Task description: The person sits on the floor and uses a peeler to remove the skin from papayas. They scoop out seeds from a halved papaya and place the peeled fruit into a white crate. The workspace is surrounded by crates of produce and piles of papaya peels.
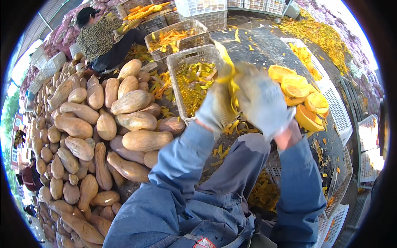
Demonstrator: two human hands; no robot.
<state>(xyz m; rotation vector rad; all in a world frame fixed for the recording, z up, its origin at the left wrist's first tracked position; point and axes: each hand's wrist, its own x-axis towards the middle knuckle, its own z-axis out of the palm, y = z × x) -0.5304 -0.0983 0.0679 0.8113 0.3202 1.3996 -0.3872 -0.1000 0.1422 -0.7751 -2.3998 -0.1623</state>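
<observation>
My left hand (218, 107), in a pale work glove, is blurred beside long yellow squash peelings (231, 71) that hang over the rim of a plastic crate. Just right of it is my right hand (263, 102), gloved too and blurred by motion. The two hands are close together above my knee; what lies between them cannot be made out. The grey crate (176, 90) at the left hand holds yellow-green peelings (194, 83). To the right of my right hand lies a pile of peeled, cut yellow squash pieces (294, 85).
A large heap of tan squashes (133, 121) covers the ground at left. Another crate (176, 34) with orange strips stands beyond. A person (97, 40) sits at upper left. White crates (338, 105) line the right side; peelings (322, 37) lie heaped at upper right.
</observation>
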